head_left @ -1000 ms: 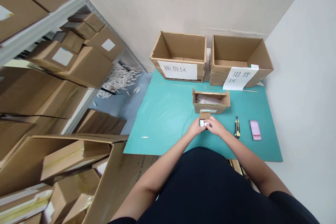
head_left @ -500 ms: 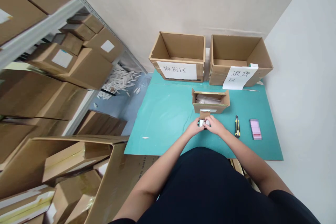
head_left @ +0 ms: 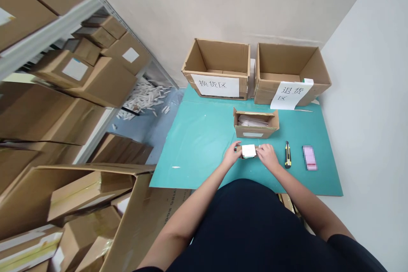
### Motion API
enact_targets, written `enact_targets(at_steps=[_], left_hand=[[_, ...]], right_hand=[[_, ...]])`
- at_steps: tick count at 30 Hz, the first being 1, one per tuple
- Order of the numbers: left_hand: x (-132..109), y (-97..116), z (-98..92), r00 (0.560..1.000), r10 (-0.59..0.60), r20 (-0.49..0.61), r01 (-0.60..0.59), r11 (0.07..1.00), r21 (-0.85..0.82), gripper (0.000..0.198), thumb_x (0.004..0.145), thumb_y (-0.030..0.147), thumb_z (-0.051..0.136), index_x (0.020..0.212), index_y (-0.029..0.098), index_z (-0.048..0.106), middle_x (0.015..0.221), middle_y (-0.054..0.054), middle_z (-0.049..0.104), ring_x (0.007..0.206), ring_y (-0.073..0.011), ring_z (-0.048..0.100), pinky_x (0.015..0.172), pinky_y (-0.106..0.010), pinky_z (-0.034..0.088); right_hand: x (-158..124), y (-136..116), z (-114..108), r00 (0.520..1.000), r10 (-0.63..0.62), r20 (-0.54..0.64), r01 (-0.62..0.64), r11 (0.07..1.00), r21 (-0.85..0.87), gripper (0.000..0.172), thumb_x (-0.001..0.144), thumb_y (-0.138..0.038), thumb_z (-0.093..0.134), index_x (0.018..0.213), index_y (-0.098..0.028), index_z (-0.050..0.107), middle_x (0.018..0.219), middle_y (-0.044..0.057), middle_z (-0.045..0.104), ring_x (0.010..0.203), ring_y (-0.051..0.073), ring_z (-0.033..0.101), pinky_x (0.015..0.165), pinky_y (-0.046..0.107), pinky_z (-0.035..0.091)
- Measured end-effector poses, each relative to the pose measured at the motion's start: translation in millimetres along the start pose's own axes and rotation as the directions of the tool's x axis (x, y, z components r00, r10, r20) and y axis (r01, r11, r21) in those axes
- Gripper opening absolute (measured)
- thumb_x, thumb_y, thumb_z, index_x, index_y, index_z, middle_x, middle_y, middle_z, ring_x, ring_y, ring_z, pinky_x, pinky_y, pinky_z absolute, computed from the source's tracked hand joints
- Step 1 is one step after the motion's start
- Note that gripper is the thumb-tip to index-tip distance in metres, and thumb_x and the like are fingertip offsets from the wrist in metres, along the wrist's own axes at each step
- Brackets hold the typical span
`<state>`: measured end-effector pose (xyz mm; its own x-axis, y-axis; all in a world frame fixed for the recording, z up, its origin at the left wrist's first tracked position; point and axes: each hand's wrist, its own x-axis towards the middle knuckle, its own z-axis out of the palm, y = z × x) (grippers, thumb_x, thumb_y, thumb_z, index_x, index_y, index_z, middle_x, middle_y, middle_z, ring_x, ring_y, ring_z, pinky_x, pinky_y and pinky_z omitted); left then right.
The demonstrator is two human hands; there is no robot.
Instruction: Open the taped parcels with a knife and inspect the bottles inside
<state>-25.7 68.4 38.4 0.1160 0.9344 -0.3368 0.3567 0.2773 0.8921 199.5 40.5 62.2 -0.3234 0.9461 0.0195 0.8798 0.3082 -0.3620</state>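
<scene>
A white small box (head_left: pixel 248 151) lies over a teal mat (head_left: pixel 197 136), near a yellow-and-black utility knife (head_left: pixel 287 154).

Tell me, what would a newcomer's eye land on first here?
Most striking is the bright teal mat, where the person's left hand and right hand hold a small white box between them. At the mat's far edge, against the wall, a left carton and a right carton stand open side by side, each with a white paper label. On the left, stacked brown boxes crowd the shelving and floor.
</scene>
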Motion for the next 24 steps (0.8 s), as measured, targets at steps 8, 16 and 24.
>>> enact_targets(at_steps=[8, 16, 24], left_hand=[[5.1, 15.9, 3.6, 0.997, 0.069, -0.043, -0.063, 0.99, 0.13, 0.022, 0.087, 0.028, 0.058, 0.101, 0.021, 0.074, 0.108, -0.005, 0.075, 0.102, -0.0215, 0.066, 0.093, -0.033, 0.051], [19.3, 17.1, 6.7, 0.997, 0.048, -0.063, -0.036, 0.985, 0.171, 0.024, 0.089, 0.033, 0.055, 0.082, 0.02, 0.074, 0.088, -0.004, 0.076, 0.085, -0.0213, 0.068, 0.081, -0.031, 0.052], [23.6, 15.5, 9.7, 0.996, 0.058, -0.063, -0.045, 0.981, 0.189, 0.022, 0.088, 0.031, 0.057, 0.079, 0.02, 0.075, 0.088, -0.004, 0.076, 0.088, -0.0206, 0.067, 0.082, -0.03, 0.05]], right_hand=[[15.5, -27.0, -15.5, 0.993, -0.059, 0.107, 0.066, 0.996, -0.062, 0.028, 0.099, -0.032, 0.055, 0.122, -0.022, 0.067, 0.101, 0.012, 0.068, 0.097, 0.028, 0.055, 0.083, 0.039, 0.038], [36.5, -54.4, -27.1, 0.97, 0.108, 0.216, -0.063, 0.977, -0.203, 0.024, 0.088, -0.038, 0.067, 0.096, -0.016, 0.073, 0.098, 0.018, 0.069, 0.097, 0.032, 0.06, 0.085, 0.043, 0.039], [61.1, -66.7, -11.8, 0.916, 0.211, 0.342, -0.138, 0.965, -0.224, 0.026, 0.074, -0.03, 0.079, 0.097, -0.016, 0.075, 0.098, 0.021, 0.074, 0.091, 0.033, 0.069, 0.075, 0.038, 0.047]])
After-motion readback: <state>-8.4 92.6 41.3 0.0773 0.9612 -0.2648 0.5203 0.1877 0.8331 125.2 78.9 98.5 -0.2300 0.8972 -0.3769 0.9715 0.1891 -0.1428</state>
